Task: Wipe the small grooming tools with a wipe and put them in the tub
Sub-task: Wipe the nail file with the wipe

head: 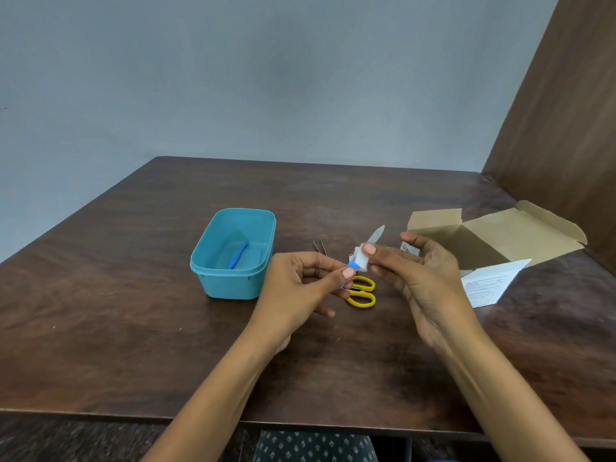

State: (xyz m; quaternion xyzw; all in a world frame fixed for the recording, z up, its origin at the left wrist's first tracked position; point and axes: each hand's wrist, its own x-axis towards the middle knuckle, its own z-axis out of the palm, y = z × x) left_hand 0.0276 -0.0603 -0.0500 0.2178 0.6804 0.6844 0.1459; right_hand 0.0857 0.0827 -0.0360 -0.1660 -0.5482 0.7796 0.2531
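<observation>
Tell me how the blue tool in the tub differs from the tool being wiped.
The blue tool lies untouched inside the tub; the held tool is above the table, gripped by the left hand. The right hand pinches a wipe around the held tool; the blue tool is bare. Both show blue.

Both bare forearms reach forward from the bottom edge and converge toward the middle, held above the worktop. The left hand is turned with its back toward the camera, fingers curled inward, thumb and forefinger pinching the blue end of a small nail file. The right hand faces it, palm turned leftward; its thumb tip presses a white wipe against the fingers, wrapping the file's middle. The other right fingers are loosely bent. The two grips sit just beside each other.
</observation>
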